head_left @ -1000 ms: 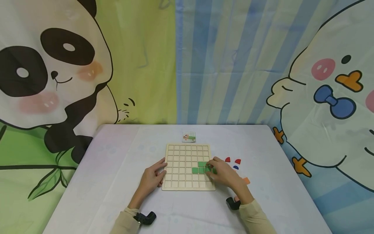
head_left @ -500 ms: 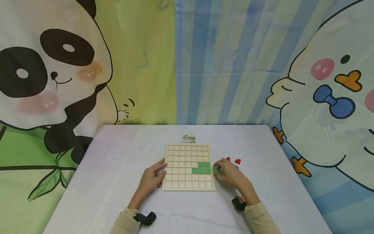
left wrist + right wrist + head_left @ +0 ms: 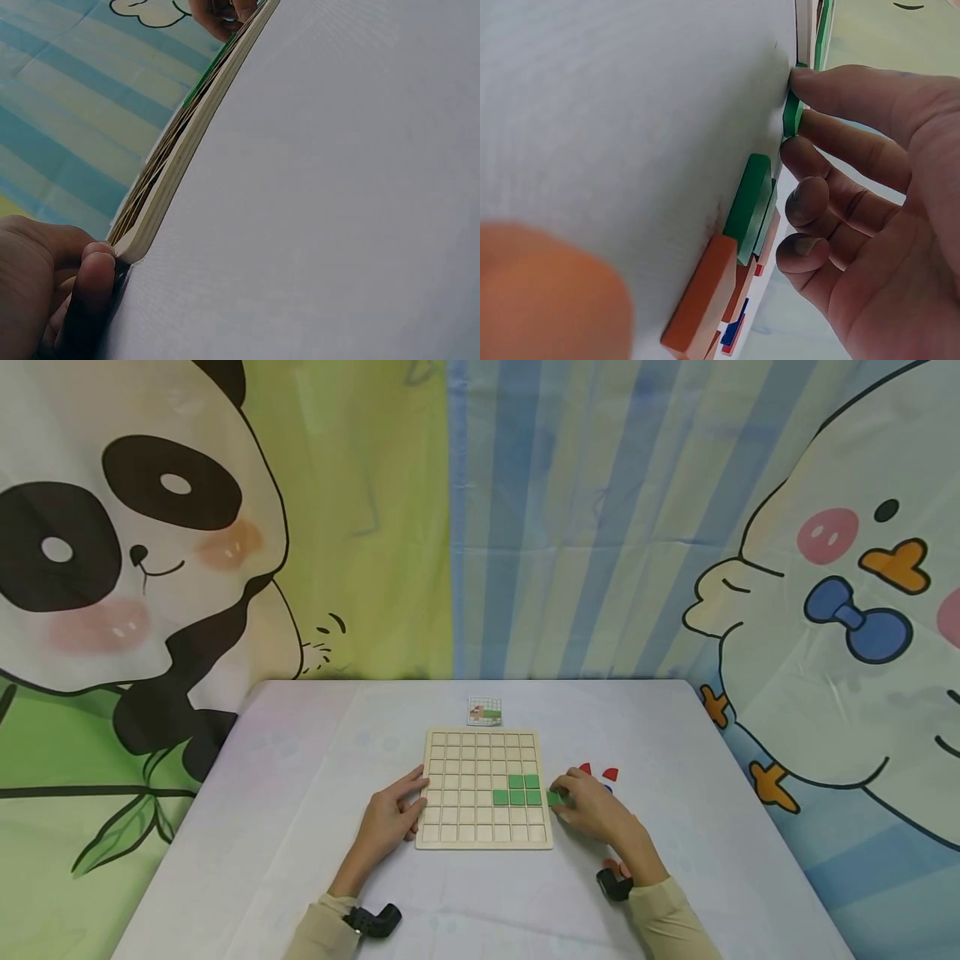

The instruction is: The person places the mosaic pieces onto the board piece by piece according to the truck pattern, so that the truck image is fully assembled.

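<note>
A light wooden grid board lies on the white table. Several green square tiles fill adjoining cells in its right half. My left hand holds the board's left edge, thumb and fingertip at the corner in the left wrist view. Just off the board's right edge, my right hand pinches a green tile between thumb and index finger, close over the table. Its other fingers are loosely bent.
Beyond the right hand lie red quarter-round pieces and a partly hidden blue piece. In the right wrist view, more green tiles and orange blocks lie near the fingers. A small picture card sits behind the board.
My right hand has moved right, off the green tiles on the board, to a green tile beside it, which it now pinches. The left hand has stayed on the board.
</note>
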`<state>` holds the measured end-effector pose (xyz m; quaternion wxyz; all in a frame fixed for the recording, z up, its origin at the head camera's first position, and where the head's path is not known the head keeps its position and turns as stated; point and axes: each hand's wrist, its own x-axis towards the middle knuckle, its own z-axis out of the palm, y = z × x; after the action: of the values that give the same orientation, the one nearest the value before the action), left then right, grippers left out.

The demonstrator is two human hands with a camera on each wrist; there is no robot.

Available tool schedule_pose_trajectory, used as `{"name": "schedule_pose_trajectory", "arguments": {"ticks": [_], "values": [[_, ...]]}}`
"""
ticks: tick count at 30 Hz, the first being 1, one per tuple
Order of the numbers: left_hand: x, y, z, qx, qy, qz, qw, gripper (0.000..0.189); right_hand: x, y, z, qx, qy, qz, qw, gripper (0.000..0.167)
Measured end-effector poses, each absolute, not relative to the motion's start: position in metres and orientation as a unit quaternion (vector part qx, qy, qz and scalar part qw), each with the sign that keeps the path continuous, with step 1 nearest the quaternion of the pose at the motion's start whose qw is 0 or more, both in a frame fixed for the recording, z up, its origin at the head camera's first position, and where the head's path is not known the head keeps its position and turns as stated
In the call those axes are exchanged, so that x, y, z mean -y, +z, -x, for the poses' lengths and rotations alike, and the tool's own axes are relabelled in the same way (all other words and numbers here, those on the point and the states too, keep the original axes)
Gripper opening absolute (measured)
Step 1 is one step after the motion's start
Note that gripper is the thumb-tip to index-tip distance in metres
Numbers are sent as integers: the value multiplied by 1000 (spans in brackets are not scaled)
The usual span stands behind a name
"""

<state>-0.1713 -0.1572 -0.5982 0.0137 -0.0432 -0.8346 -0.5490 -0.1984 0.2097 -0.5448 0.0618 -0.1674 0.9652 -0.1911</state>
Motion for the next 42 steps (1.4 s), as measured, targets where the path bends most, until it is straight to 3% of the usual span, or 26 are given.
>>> {"name": "schedule_pose_trajectory", "arguments": {"ticks": [42], "values": [[160, -601, 171, 834, -550, 52, 12, 43, -188, -534, 206, -958, -201, 199, 37, 21]]}}
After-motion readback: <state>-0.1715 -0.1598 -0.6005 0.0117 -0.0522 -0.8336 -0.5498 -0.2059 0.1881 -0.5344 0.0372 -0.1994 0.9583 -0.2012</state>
